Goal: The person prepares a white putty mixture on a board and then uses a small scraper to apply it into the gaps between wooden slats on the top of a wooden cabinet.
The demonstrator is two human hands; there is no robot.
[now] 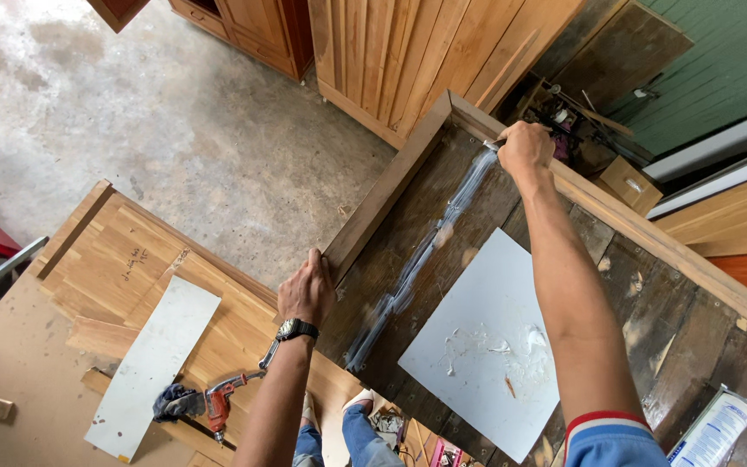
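Note:
My left hand (307,290), with a wristwatch, grips the raised wooden edge (382,195) of a dark wooden panel (641,303). My right hand (525,149) is stretched to the panel's far corner and is closed on a small tool whose light tip shows at the hand's left side. A long whitish smear of glue (425,251) runs down the dark boards from that hand toward me. A pale grey sheet (469,346) with blobs of glue lies on the panel between my arms.
A red power drill (218,399) and a long grey strip (153,367) lie on light wooden boards at lower left. A white tube-shaped container (715,428) rests at lower right. Wooden cabinets (408,52) stand beyond, on a concrete floor (131,104).

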